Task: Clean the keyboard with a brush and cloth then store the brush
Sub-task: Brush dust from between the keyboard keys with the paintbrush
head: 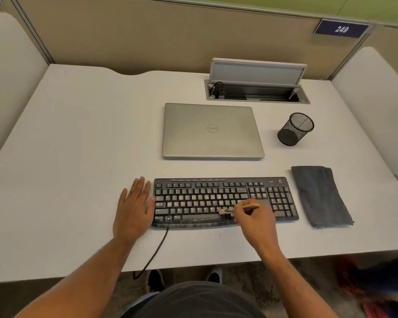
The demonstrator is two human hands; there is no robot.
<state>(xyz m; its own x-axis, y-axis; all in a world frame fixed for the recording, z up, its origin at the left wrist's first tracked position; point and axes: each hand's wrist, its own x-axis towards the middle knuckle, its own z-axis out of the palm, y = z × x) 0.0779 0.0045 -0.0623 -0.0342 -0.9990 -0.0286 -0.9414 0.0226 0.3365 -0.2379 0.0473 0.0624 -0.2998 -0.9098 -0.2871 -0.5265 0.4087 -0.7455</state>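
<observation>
Two hands work at the near edge of the pale counter point(67, 138), above the person's dark lap and shoes. A black cable point(155, 251) runs from the keyboard's front edge off the counter toward the floor. The black keyboard point(202, 198) lies straight across, dusty, with pale smears along its space bar. The left hand point(133, 207) lies flat on the counter, fingers straight and together, its thumb side touching the keyboard's left end. The right hand point(254, 218) hovers over the keys right of the space bar, fingers curled round a small brush point(238, 208); the pale bristles point left and touch the bottom key rows, the wooden handle sticks out to the right. Just right of the keyboard, apart from it, a folded dark grey cloth point(320, 196) lies flat. Beyond the keyboard sits a closed silver laptop point(212, 131). To its right stands a black mesh cup point(295, 129), upright, nothing showing inside. Farthest back, a cable tray point(257, 92) set into the counter has its lid raised, with a plug and cord at its left end.
</observation>
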